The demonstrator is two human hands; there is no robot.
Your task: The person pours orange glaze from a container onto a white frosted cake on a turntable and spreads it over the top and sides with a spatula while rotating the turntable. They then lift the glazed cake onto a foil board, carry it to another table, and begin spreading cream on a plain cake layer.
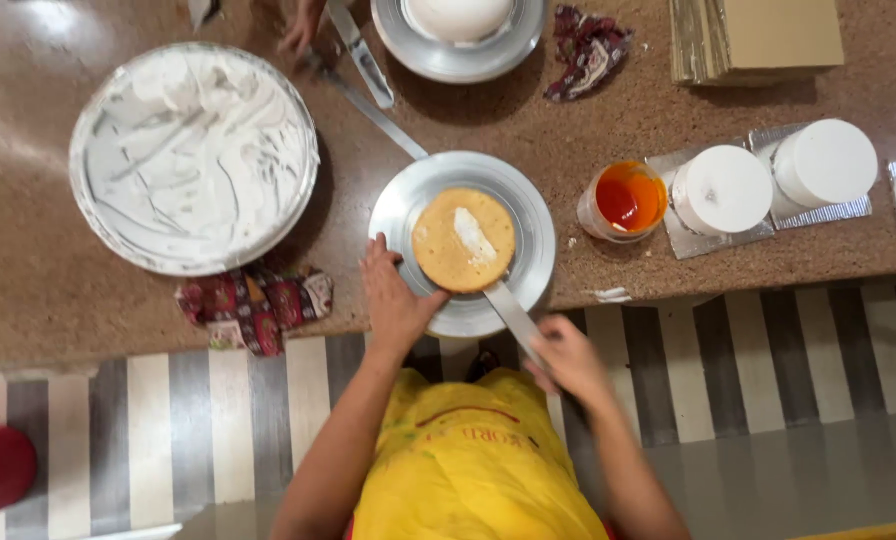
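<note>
Golden-brown sponge, a single round cake layer [463,240] with a smear of white cream on top, sits in the middle of a silver turntable [408,200] at the near edge of a speckled brown counter [28,280]. The left hand [396,300] lies on the turntable's rim, fingers loosely spread, with the fingertips at the cake layer's left edge. The right hand [571,362] is closed around the handle of a long palette knife [511,312], whose blade runs up to the cake's lower right edge; whether the tip goes under the sponge cannot be told. One big steel bowl of white cream [194,158] stands to the left, well apart from the turntable. One small tub of orange-red syrup [627,200] stands just right of it. Two finished white-iced cakes [723,190] rest on foil squares further right, and a third is cut off by the right edge. Two patterned cloths show: one [253,303] at the counter's edge below the bowl, another [585,48] crumpled near the top. A second turntable [458,55] holding a white cake is cropped by the top edge, and beside it another person's hand [303,28], only partly in view, is near a second knife [361,55]; its grip is hard to make out. A stack of brown card boards [758,40] lies in the top right corner. A yellow apron [473,460] hides the person's body below.
</note>
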